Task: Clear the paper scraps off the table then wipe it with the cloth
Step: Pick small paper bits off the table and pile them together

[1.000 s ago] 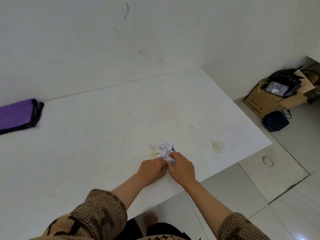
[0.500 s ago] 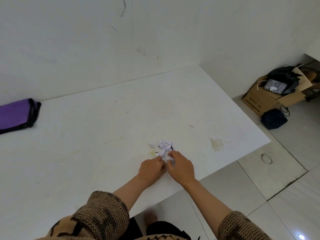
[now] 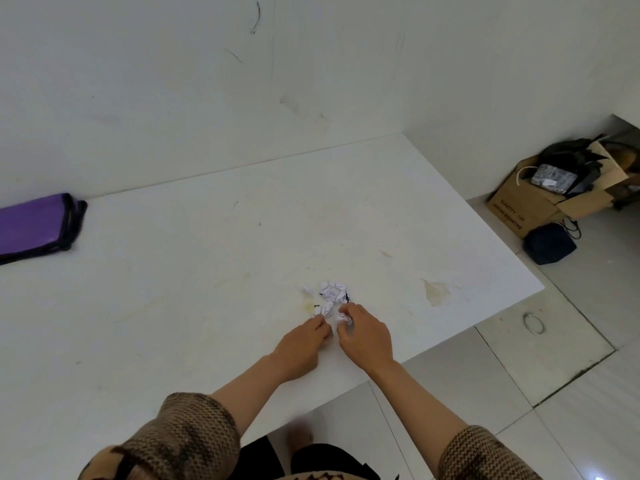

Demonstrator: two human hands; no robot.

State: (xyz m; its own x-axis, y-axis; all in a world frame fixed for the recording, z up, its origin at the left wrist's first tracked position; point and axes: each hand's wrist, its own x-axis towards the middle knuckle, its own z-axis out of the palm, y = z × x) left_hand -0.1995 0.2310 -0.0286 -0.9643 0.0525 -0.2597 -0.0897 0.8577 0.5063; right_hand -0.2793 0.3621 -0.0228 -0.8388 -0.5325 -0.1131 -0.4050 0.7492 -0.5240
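While both hands work at the near edge of the white table [image 3: 173,306], I read the scene as follows. The left hand [image 3: 299,346] rests knuckles-up on the tabletop, its fingers curled in and pinching a small crumpled scrap [image 3: 325,310] at the fingertips. The right hand [image 3: 367,336] sits just beside it at 3 o'clock, fingers bent narrow around another crumpled white scrap [image 3: 344,319] held between thumb and forefinger. The remaining paper scraps [image 3: 333,291] lie in a loose cluster touching the table at 12 o'clock from the two hands, white with some black print; one small piece lies slightly apart at 10 o'clock of the cluster. A tan stain [image 3: 436,292] marks the surface at 3 o'clock of the cluster, near the table's right edge. A purple cloth [image 3: 33,225] with dark trim lies folded at the far left, against the wall, well apart from the hands. On the floor at 2 o'clock stands an open cardboard box [image 3: 530,206], with a dark bag [image 3: 549,244] just beside it.
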